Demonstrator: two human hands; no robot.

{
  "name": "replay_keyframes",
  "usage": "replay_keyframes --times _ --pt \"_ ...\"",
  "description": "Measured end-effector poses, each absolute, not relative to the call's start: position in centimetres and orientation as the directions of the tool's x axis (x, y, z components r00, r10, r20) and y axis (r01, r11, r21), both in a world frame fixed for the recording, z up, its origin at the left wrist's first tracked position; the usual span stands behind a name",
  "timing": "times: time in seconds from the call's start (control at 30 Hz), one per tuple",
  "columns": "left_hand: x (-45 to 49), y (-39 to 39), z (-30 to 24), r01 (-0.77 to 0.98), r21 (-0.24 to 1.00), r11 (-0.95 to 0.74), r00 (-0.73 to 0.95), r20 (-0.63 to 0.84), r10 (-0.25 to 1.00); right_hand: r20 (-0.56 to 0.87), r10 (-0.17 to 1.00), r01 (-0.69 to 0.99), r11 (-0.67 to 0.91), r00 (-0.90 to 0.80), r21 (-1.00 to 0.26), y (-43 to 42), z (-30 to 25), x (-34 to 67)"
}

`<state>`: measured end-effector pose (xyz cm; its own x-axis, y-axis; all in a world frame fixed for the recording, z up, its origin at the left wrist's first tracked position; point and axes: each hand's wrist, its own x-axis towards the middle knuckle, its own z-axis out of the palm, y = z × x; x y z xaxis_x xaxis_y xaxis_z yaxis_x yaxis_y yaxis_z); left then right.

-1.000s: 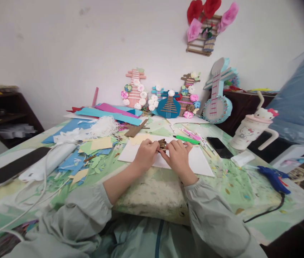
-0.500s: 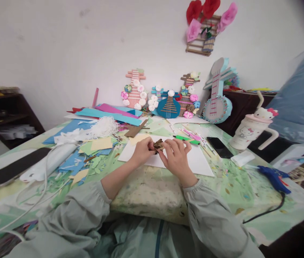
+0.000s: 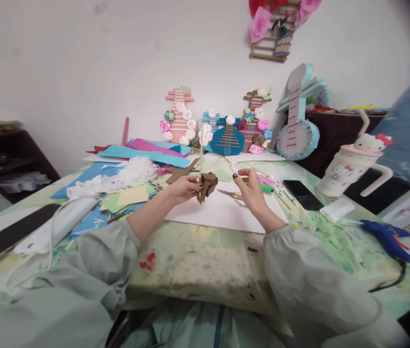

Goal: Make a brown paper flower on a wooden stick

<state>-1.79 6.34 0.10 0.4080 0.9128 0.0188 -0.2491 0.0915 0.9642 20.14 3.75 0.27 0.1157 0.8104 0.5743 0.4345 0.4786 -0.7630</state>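
Observation:
My left hand (image 3: pixel 184 186) is raised above the table and pinches a thin wooden stick (image 3: pixel 201 153) that stands upright with a crumpled brown paper flower (image 3: pixel 206 184) at its lower end. My right hand (image 3: pixel 250 188) hovers a little to the right of the flower, fingers spread and holding nothing. Below both hands lies a white sheet (image 3: pixel 222 210), and a pair of scissors (image 3: pixel 232 194) rests on it near my right hand.
Paper scraps (image 3: pixel 125 197) and coloured sheets (image 3: pixel 147 152) cover the left side. Paper guitars (image 3: pixel 228 137) lean on the wall. A green marker (image 3: pixel 262 186), a black phone (image 3: pixel 302 194), a cat mug (image 3: pixel 350 165) and a blue glue gun (image 3: pixel 386 238) lie right. A dark tablet (image 3: pixel 9 233) sits left.
Both hands have lifted off the white sheet. The left hand now holds the stick upright with the brown flower, and the right hand has let go and opened beside it.

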Motion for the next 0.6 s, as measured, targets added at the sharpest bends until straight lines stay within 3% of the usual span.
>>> replay_keyframes --times 0.1,0.2,0.37,0.6 --pt "-1.2 8.4 0.6 -0.26 0.956 0.133 0.484 0.01 0.875 0.306 0.951 0.273 0.307 -0.047 -0.912 6.7 0.9 20.4" --pt "-0.2 10.1 0.5 -0.258 0.96 0.111 0.454 0.019 0.891 0.171 0.957 0.065 0.191 -0.235 -0.979 8.7 0.6 20.1" --pt "0.6 12.5 -0.9 -0.264 0.955 0.137 0.449 -0.004 0.894 0.088 0.941 -0.287 -0.01 -0.327 -0.958 10.5 -1.1 19.4" --pt "0.5 15.6 -2.8 -0.335 0.91 0.243 0.502 -0.046 0.864 0.019 0.935 -0.358 -0.116 -0.353 -0.927 13.4 -2.9 19.2"
